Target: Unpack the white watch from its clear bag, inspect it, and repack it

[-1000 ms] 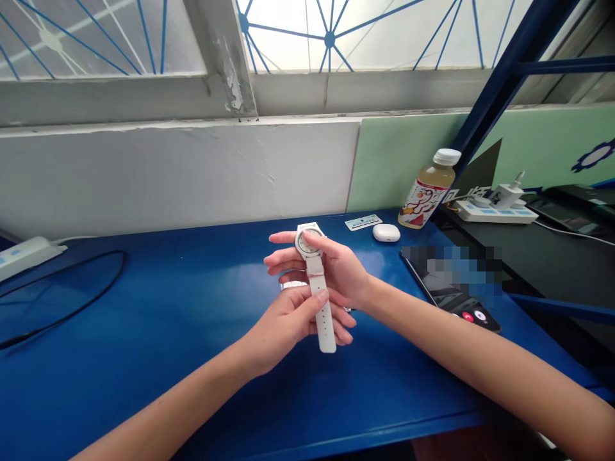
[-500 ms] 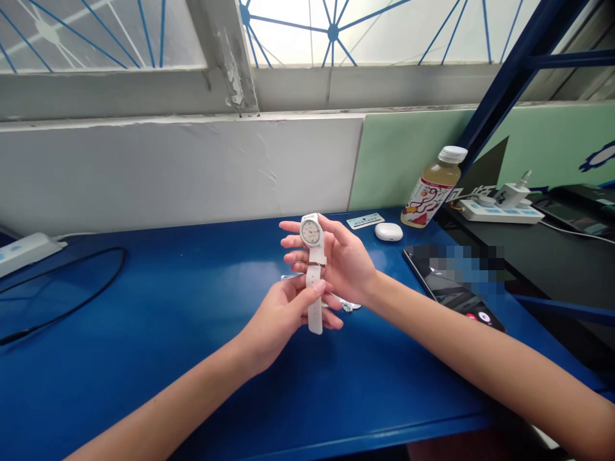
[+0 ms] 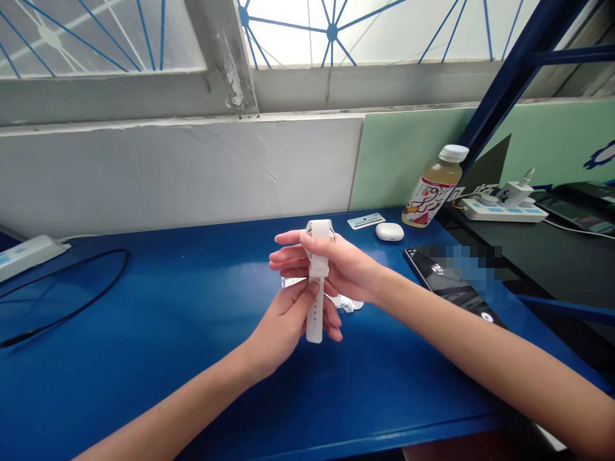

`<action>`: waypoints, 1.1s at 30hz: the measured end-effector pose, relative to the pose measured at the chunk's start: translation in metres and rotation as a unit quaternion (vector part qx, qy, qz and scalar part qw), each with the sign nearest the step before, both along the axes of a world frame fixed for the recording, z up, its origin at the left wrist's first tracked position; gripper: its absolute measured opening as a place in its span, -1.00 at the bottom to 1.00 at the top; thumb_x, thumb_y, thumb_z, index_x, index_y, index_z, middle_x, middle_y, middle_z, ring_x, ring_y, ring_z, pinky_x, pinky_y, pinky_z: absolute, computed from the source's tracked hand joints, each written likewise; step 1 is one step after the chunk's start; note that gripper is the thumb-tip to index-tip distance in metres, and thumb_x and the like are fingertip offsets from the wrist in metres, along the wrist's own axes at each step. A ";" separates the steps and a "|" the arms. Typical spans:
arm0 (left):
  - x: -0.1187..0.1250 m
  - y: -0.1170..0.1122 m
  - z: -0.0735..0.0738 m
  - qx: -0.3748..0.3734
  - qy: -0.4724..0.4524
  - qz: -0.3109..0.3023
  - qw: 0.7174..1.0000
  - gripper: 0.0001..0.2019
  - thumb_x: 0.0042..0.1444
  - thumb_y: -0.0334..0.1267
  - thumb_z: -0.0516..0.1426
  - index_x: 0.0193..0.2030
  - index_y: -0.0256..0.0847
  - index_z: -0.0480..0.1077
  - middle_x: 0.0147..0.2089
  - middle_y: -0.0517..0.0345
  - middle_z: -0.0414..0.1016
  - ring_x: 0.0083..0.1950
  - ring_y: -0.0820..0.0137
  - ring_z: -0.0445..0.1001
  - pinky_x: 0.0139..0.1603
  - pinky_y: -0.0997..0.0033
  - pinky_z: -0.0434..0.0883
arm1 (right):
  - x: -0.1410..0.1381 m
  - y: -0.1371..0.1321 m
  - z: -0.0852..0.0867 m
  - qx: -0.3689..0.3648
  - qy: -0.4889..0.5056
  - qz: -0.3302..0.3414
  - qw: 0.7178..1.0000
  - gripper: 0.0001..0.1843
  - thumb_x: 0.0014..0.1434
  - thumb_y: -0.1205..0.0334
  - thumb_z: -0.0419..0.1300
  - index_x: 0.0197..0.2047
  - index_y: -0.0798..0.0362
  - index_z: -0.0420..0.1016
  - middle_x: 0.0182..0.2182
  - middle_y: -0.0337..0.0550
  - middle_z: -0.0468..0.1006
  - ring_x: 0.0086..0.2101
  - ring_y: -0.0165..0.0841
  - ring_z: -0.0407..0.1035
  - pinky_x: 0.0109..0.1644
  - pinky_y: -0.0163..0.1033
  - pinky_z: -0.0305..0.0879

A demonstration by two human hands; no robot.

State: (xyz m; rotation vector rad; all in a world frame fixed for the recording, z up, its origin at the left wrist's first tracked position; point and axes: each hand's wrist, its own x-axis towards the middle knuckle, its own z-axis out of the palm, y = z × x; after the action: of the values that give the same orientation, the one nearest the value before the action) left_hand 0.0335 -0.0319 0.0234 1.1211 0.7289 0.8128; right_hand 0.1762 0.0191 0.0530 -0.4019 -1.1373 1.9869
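A white wristwatch is held up above the blue desk, its strap hanging down and its dial now out of sight. My right hand grips the upper part, thumb across the watch near the case and fingers behind it. My left hand pinches the lower strap, where a row of holes shows, between thumb and fingers. Behind and below the hands, a small white item lies on the desk, partly covered, its kind unclear.
On the blue desk to the right stand a drink bottle, a white earbud case, a small card and a phone. A black cable and a power strip lie at left; another power strip sits far right.
The watch has been turned, so its dial no longer faces me and the strap's holes show. My right thumb has come over onto the watch, and that hand has shifted slightly.
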 end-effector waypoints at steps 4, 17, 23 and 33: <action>0.001 0.001 0.001 0.013 0.012 -0.010 1.000 -0.74 0.35 -0.06 0.08 -0.16 -0.23 0.41 -0.42 0.16 0.53 -0.42 0.36 0.57 -0.32 0.38 0.50 | 0.004 0.001 0.002 0.001 0.004 0.030 1.000 -0.71 0.25 0.03 0.24 -0.02 -0.04 0.59 -0.17 -0.16 0.69 -0.09 -0.31 0.55 0.15 -0.13 0.36; -0.003 0.000 0.005 0.043 -0.071 -0.070 0.994 -0.40 0.22 0.26 0.07 0.00 -0.30 0.51 -0.23 -0.07 0.61 -0.26 0.21 0.58 -0.14 0.23 0.49 | 0.009 0.014 0.011 -0.120 0.108 -0.071 0.984 -0.57 0.33 -0.06 0.02 -0.09 0.11 0.52 -0.57 -0.35 0.30 -0.57 -0.46 0.21 -0.38 -0.33 0.35; -0.004 0.003 0.005 0.113 -0.031 0.043 0.992 -0.46 0.21 0.11 0.19 0.19 -0.21 0.39 0.04 -0.14 0.56 -0.06 0.15 0.58 -0.02 0.18 0.49 | 0.011 0.020 0.018 -0.094 0.108 -0.190 0.971 -0.71 0.22 -0.05 0.22 -0.27 0.01 0.44 -0.50 -0.32 0.39 -0.45 -0.43 0.35 -0.21 -0.29 0.40; -0.010 0.022 0.010 0.152 0.038 0.098 0.983 -0.61 0.18 -0.15 0.28 0.10 -0.24 0.39 -0.01 -0.03 0.57 -0.06 0.23 0.60 -0.02 0.26 0.53 | 0.002 0.004 0.008 0.062 -0.028 -0.200 0.978 -0.67 -0.02 0.02 0.45 -0.44 0.03 0.45 -0.42 -0.25 0.56 -0.40 -0.41 0.42 -0.35 -0.29 0.34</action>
State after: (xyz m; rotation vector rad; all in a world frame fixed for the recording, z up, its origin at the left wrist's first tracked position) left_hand 0.0238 -0.0102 0.0332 1.3741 0.8049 1.0784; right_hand 0.1782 0.0233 0.0615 -0.5741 -1.1087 1.5560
